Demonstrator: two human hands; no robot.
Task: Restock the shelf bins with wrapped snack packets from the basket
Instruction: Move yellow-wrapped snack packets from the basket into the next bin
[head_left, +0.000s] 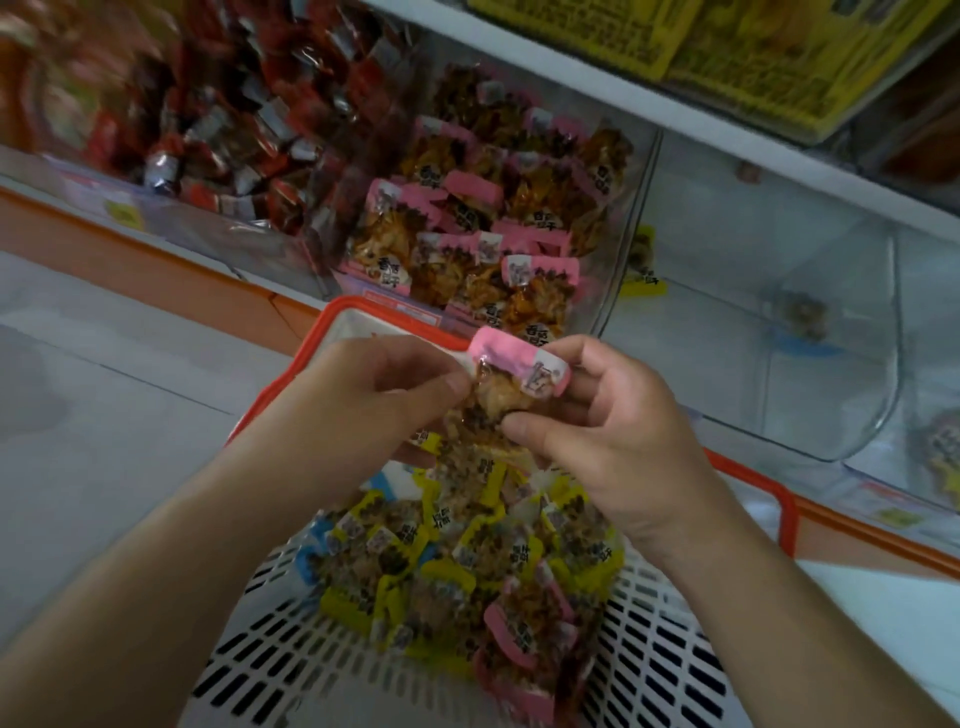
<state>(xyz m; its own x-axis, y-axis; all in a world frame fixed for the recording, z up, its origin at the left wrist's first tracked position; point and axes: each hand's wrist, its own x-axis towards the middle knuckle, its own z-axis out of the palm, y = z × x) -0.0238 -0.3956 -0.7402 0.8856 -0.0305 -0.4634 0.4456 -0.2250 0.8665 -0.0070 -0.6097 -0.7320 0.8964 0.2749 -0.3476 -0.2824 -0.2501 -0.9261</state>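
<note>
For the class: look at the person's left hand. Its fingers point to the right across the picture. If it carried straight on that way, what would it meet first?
The left hand already pinches the pink-edged packet, so that comes first; just beyond it is the right hand holding the packet's other end. Depth is unclear, but both hands look level.

Pink packet (511, 379): pinched between left hand (379, 395) and right hand (602, 415)
Basket (675, 649): filled with yellow packets (441, 551)
Middle bin (613, 291): stocked with pink packets

Left hand (384, 384): was bare, no glove, ring or watch visible.
Right hand (602, 415): was bare too, nails short.
Forearms: were uncovered down to the frame edge, no sleeve in view.
</note>
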